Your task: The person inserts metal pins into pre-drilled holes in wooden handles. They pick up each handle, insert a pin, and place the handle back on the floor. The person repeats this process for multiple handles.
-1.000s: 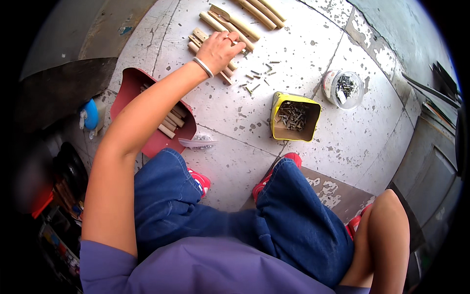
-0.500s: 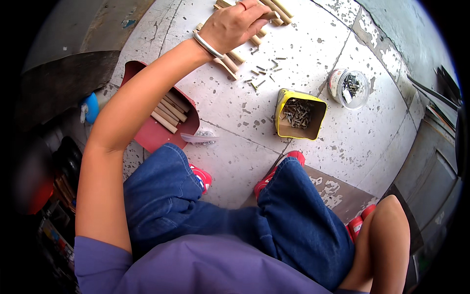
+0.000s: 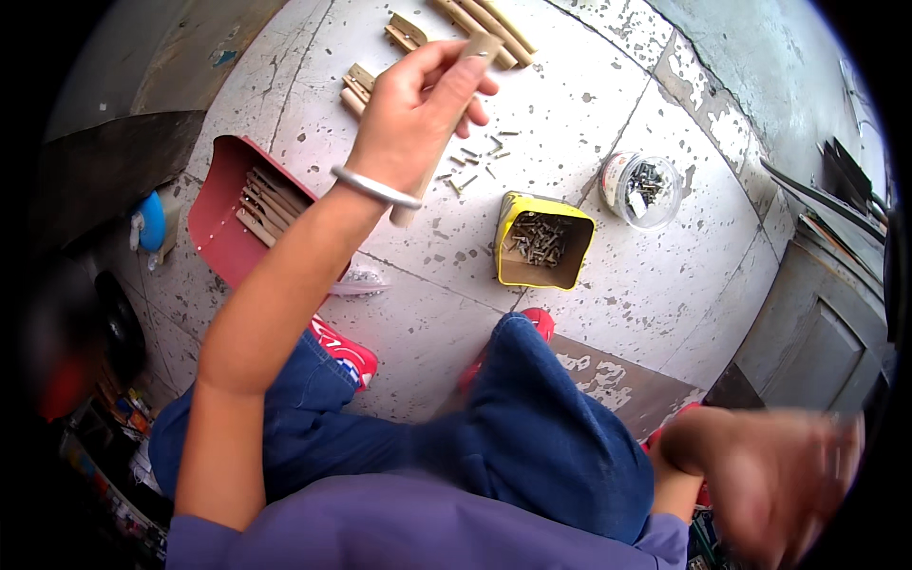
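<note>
My left hand (image 3: 408,119) is closed around a flat wooden strip (image 3: 432,176), which slants up past my thumb, its far end showing beyond my fingers. Beyond that hand, several wooden pieces (image 3: 489,28) lie in groups on the floor. Small loose screws (image 3: 470,161) are scattered just right of the strip. At the lower right, my right hand (image 3: 774,484) is smeared by motion beside my knee; its fingers cannot be made out.
A yellow tin (image 3: 508,204) of screws stands before my knees. To its right is a clear plastic tub (image 3: 673,204) of small hardware. A red scoop-shaped container (image 3: 218,195) at left holds wooden pieces, with a small clear bag (image 3: 361,282) beside it. A grey cabinet (image 3: 807,351) borders the right.
My left hand has come back toward me from the wooden pieces, bringing a strip with it. My right hand has swung into sight at the lower right. The whole view has shifted slightly.
</note>
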Tool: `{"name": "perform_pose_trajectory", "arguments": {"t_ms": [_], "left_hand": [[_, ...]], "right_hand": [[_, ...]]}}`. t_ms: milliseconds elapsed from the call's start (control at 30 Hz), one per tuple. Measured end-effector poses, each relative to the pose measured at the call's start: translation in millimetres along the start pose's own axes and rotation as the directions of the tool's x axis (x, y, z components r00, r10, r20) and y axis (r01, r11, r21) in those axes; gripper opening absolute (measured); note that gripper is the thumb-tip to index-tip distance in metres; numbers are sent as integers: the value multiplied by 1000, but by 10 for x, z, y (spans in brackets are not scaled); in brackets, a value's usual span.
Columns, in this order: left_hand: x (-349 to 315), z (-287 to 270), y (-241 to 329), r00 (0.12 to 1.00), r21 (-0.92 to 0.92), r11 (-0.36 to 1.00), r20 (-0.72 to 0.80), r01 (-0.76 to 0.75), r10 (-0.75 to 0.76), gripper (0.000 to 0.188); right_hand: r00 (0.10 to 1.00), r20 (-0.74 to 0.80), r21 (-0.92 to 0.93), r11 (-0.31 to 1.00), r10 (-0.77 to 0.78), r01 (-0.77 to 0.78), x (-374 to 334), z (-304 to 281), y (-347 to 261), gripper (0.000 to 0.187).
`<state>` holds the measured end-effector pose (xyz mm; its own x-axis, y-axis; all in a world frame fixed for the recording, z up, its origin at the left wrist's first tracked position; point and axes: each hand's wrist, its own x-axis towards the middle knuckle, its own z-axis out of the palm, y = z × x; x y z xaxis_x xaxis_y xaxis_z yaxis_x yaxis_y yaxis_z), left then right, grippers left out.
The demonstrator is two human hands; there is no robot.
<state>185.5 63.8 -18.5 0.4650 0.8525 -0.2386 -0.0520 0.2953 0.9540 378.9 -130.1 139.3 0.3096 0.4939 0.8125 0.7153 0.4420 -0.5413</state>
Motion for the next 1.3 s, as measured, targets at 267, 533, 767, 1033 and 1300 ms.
{"name": "perform_pose_trajectory", "arguments": {"t_ms": [267,533,767,1033,1300], "left_hand": [[-901,103,-652,851,-454,847,-295,276,-435,31],[-1083,10,-1026,805,-338,828,-252,447,-537,31],[-1087,-30,-1153,796,-303,836,-280,457,-536,27],[-1126,100,-993,869,22,901,-278,432,-410,17],[-1094,162,-803,973,271,953,-218,135,-76,11]], "right_hand": [[340,735,-410,783,587,-467,-1446,1035,1782,11],[227,973,-85,985,50,149,-1781,1716,2163,5],[280,957,-106,991,80,79,-1768,1731,2077,5],[-30,877,-305,508,479,-806,-1592,1290,1059,12],[-341,838,-351,-58,427,-935,-1567,1100,1045,25]]}}
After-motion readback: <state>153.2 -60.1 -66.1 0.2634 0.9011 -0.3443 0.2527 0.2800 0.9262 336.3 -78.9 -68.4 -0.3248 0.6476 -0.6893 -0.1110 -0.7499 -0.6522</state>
